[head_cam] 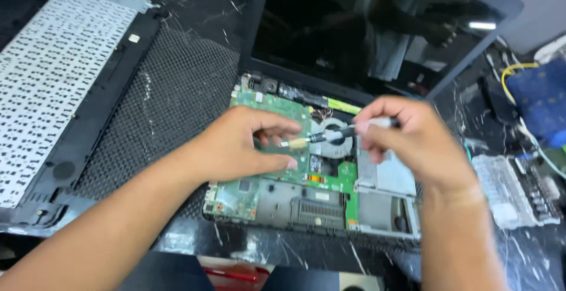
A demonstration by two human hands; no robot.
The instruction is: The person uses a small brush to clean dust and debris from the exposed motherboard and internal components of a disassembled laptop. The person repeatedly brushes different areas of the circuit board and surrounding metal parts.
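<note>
Right hand [413, 140] pinches small brush [330, 136] by handle, bristles over fan [336, 133] of opened laptop [318, 208]. Left hand [247, 146] rests curled on green board [268, 105], seemingly holding nothing. Brush light, stiff-handled; board probably fragile, better gripped by edges.

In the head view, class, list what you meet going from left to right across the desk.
White upturned keyboard panel → black dotted mat → left hand → small brush → right hand → clear plastic parts tray.
</note>
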